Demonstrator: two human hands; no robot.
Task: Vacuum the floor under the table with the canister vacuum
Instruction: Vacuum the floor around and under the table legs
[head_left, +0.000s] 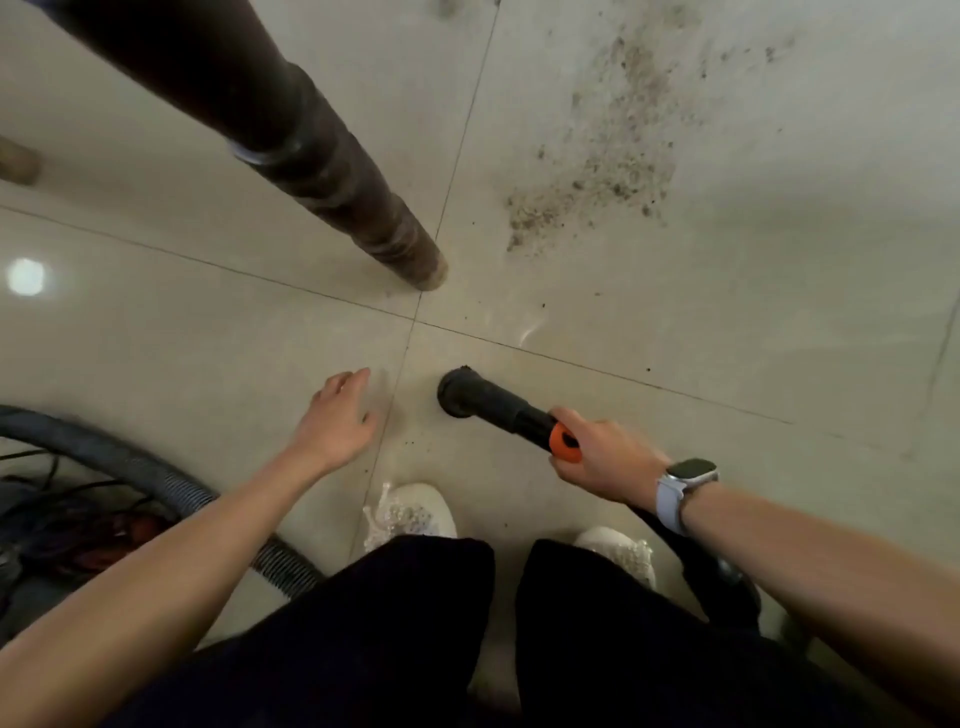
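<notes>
One nozzle: the black vacuum nozzle (480, 397) is held low, its round mouth just above or on the tile floor (727, 338), close in front of the feet.
Grip: the nozzle tube is gripped by the right hand (605, 457) at its orange collar (563, 441), fingers curled round it; a watch (688, 486) is worn on that wrist.
Handling: the tube is judged rigid and light, best held at the collar; drag is expected from the ribbed hose (156, 480), judged flexible, trailing at 8 o'clock.
Left hand: the left hand (340, 421) is kept free at 9 o'clock of the nozzle, fingers loosely spread, nothing held.
Dirt: a patch of debris (597, 171) is seen at 1 o'clock, well apart from the nozzle.
Obstacle: a dark table leg (332, 171) is planted at 12 o'clock, beside the tile joint.
Feet: white shoes (415, 514) are seen at 6 o'clock.
</notes>
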